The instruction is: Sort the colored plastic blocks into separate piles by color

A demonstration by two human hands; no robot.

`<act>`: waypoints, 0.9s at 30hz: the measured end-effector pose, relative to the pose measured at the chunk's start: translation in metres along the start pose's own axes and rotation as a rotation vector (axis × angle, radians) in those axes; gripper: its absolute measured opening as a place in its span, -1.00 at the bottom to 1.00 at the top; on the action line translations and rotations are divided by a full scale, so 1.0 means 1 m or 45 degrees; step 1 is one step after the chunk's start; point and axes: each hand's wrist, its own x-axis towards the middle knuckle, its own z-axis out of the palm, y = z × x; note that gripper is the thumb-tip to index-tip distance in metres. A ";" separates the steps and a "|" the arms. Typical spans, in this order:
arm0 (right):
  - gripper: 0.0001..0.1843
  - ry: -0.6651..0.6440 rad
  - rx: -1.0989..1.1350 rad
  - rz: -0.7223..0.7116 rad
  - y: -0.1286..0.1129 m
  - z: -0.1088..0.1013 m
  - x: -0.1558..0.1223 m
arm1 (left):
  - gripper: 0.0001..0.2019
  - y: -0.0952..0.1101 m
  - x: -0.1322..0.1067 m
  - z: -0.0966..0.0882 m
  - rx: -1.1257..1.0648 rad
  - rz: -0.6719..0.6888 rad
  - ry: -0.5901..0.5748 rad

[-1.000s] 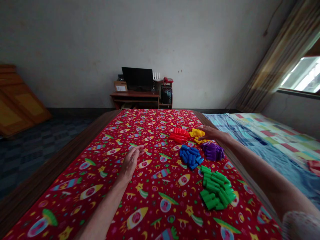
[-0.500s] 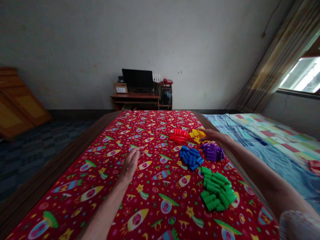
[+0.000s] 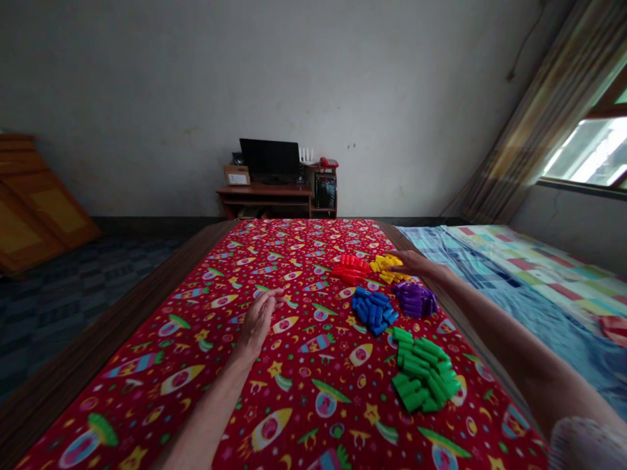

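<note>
My left hand (image 3: 259,318) rests edge-on upon the red patterned cloth (image 3: 294,398), its fingers stretched out and nothing in it. Over on the right, my right hand (image 3: 411,262) reaches to the far pile of yellow plastic pieces (image 3: 385,263). Its fingers and thumb are apart at that pile's right edge and seem to touch it. Next to the yellow lie red pieces (image 3: 351,269). Closer in are blue pieces (image 3: 375,310) and purple pieces (image 3: 415,299). Green pieces (image 3: 425,371) form the nearest pile.
The cloth covers a long table with a brown border (image 3: 166,277). A bed with a blue and checked cover (image 3: 490,267) adjoins on the right. Beyond the far end stand a desk (image 3: 264,190), a monitor (image 3: 269,160) and a red telephone (image 3: 328,162). A wooden cabinet (image 3: 39,202) stands at left.
My right hand has shifted slightly at the yellow pile, and some yellow pieces lie a little differently. My left hand has stayed in place. The view has tilted slightly.
</note>
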 end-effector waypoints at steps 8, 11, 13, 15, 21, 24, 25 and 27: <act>-0.68 0.015 -0.009 -0.101 -0.047 0.005 0.028 | -0.52 -0.005 0.002 -0.001 0.042 0.019 -0.005; -0.64 -0.011 -0.043 -0.035 -0.056 0.012 0.040 | -0.53 -0.005 0.001 -0.002 0.041 0.025 -0.016; -0.52 -0.038 -0.055 -0.026 -0.058 0.015 0.045 | -0.54 -0.005 0.001 -0.002 0.044 0.028 -0.024; -0.34 -0.095 -0.077 -0.039 -0.059 0.018 0.048 | -0.54 -0.006 0.001 -0.002 0.041 0.030 -0.022; -0.04 -0.104 0.013 -0.110 -0.056 0.024 0.050 | -0.54 -0.008 0.002 -0.003 0.023 0.030 -0.035; -0.04 -0.069 0.119 -0.112 -0.054 0.027 0.048 | -0.55 -0.006 0.000 -0.002 0.033 0.025 -0.034; -0.04 -0.062 0.139 -0.113 -0.053 0.027 0.048 | -0.54 -0.005 -0.001 -0.001 0.031 0.023 -0.026; -0.03 -0.054 0.161 -0.112 -0.054 0.026 0.047 | -0.54 -0.003 -0.002 0.001 0.025 0.019 -0.003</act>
